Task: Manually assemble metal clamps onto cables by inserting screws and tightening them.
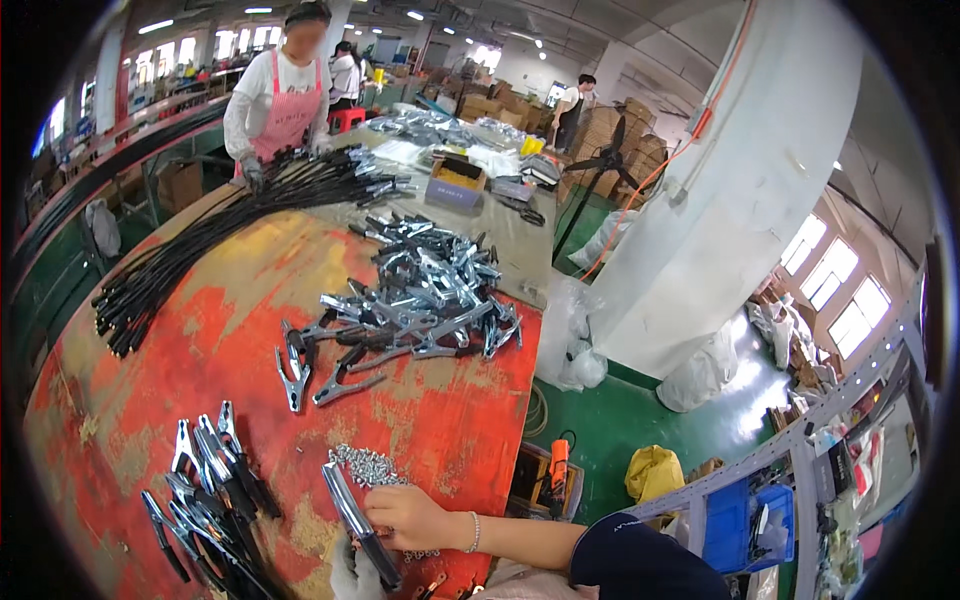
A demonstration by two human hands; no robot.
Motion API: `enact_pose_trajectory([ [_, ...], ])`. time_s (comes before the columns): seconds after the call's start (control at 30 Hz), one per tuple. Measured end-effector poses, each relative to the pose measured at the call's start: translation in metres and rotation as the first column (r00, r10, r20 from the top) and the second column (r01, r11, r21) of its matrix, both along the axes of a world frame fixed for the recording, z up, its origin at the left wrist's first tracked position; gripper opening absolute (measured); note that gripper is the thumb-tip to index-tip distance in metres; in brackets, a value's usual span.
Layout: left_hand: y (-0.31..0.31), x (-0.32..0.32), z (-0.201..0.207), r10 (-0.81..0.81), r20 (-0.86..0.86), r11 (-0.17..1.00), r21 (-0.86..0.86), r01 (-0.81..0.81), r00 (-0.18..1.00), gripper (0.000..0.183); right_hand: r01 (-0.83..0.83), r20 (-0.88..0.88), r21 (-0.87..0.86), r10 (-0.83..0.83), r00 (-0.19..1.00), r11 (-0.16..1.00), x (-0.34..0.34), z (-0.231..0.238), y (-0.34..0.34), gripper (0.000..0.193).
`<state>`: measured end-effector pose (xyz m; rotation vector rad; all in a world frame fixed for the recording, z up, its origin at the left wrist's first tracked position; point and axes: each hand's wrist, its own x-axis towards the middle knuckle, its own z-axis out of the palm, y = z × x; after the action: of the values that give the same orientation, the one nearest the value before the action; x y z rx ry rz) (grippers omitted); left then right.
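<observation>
Clamp (349, 505), silver with dark handles, is over the near side of the table (440, 420); gloved left hand (350, 574) holds its near end. Bare right hand (414, 517) curls fingers against its right side, grip unclear. Small metal parts (366, 464) lie just beyond.

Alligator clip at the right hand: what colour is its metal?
Shiny silver on the alligator clip, seen in the head view.
</observation>
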<state>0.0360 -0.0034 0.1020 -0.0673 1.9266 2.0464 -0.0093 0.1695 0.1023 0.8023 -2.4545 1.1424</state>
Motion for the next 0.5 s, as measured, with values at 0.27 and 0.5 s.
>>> enact_pose_trajectory([
  [0.27,-0.005,0.000,-0.020,-0.014,-0.208,0.996,-0.085,-0.004,0.978,0.031,0.023,-0.003,0.057,-0.023,1.000,0.998,0.004,0.003,-0.003,0.024],
  [0.5,0.000,-0.001,0.003,0.010,-0.157,1.000,0.021,-0.007,0.988,0.033,0.017,-0.041,0.091,-0.014,0.999,0.996,0.002,0.004,-0.001,0.022],
])
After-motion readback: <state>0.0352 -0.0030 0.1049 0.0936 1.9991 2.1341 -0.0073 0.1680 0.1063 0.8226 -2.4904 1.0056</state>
